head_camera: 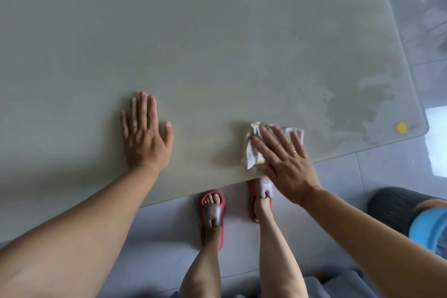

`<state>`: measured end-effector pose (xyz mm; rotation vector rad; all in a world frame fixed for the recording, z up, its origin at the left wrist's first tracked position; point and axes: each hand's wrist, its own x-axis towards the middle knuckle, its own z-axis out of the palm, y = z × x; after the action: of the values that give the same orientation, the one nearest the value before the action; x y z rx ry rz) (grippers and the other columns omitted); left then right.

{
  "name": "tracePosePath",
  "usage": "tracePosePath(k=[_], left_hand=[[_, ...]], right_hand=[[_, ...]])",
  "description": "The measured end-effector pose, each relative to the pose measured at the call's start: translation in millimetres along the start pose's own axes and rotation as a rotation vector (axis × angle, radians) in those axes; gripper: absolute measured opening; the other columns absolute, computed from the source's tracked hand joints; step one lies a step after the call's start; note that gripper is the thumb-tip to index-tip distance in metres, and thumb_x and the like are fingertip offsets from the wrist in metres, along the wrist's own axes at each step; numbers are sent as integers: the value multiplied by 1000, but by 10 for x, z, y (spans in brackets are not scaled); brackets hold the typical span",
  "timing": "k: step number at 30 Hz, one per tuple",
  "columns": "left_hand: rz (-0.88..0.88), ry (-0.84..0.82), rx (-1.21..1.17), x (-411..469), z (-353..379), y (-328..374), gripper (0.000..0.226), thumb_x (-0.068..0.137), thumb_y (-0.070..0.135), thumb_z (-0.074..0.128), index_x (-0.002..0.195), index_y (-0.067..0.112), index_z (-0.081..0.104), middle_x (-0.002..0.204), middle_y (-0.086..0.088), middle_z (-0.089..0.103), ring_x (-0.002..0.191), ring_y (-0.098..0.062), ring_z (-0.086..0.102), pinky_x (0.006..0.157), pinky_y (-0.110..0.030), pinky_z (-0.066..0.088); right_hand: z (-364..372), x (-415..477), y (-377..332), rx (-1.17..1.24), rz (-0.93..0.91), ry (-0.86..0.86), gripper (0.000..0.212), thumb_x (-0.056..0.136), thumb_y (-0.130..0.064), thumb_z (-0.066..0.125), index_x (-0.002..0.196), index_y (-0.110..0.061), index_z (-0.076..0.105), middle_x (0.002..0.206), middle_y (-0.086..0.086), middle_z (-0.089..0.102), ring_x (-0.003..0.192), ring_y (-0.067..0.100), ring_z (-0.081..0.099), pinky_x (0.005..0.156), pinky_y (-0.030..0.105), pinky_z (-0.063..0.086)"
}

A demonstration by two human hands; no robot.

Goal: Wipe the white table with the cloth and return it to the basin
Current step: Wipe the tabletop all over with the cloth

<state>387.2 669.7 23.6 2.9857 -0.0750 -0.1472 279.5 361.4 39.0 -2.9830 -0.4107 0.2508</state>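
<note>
Wiping, part done: I am pressing the cloth [254,150] flat under my right hand [283,159], fingers straight, at 5 o'clock on the white table [217,43]. My left hand [144,133] is resting open at 8 o'clock. Damp streaks [358,106] are showing at 3 o'clock. The basin return is pending.

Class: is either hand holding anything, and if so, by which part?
Nothing is gripped. The right hand presses flat, fingers straight, on top of the cloth; the left hand lies flat on the bare table.
</note>
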Motion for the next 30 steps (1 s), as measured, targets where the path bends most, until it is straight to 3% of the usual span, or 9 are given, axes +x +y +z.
tracePosePath(k=[5,7,9,12,16,19,21,26,30], left_hand=[[-21,-6,12,8,-27,28,67,89,38,28,148,6,26,157,-13,21,145,-31,18,116,-50,5],[-64,6,10,28,-64,133,68,86,34,32,148,5,26,156,-14,22,145,-31,18,117,-49,3],[-92,38,-18,119,-113,337,69,86,30,39,148,4,25,156,-15,23,145,-31,18,117,-48,3],[-29,67,-75,396,-158,694,66,89,32,41,148,5,25,156,-15,23,145,-32,19,117,-45,4],[29,66,-92,820,-116,1014,63,95,36,37,149,8,22,158,-13,18,146,-30,14,117,-42,3],[-28,21,-90,938,11,1103,63,97,39,37,150,10,18,159,-10,14,147,-27,11,118,-42,4],[-38,29,-57,924,73,1103,63,97,39,36,151,10,18,159,-9,14,147,-26,11,119,-42,5],[-33,64,-45,912,108,1096,65,94,42,29,150,10,22,158,-9,19,146,-26,16,119,-42,8],[-44,61,-49,899,93,1111,65,93,41,31,149,10,24,157,-9,21,146,-26,17,118,-41,9]], right_hand=[[-16,171,-168,219,625,53,59,95,-51,21,150,-29,15,158,-6,2,146,19,-7,117,45,-10],[51,178,-593,210,517,15,61,95,-51,27,151,-30,11,158,-5,0,146,25,-7,117,51,-8],[95,87,-730,127,132,-11,61,94,-47,39,150,-29,21,158,-2,12,147,31,6,115,58,11],[20,222,-132,20,-250,-5,57,95,-38,38,149,-26,25,156,-1,22,144,30,20,115,55,20],[-145,515,473,121,172,36,54,97,-41,30,149,-25,25,157,-3,15,147,26,13,118,49,7],[-107,615,168,196,448,94,56,96,-45,26,149,-27,22,156,-7,6,147,24,3,118,51,-1],[-52,610,-59,195,380,70,57,96,-47,28,149,-30,18,157,-6,4,147,27,0,117,53,-3],[-132,751,510,-15,-293,18,52,98,-43,38,147,-26,31,156,0,24,144,29,20,115,54,20],[-270,1068,988,70,52,65,53,99,-40,36,148,-24,28,157,2,20,146,29,15,116,54,15]])
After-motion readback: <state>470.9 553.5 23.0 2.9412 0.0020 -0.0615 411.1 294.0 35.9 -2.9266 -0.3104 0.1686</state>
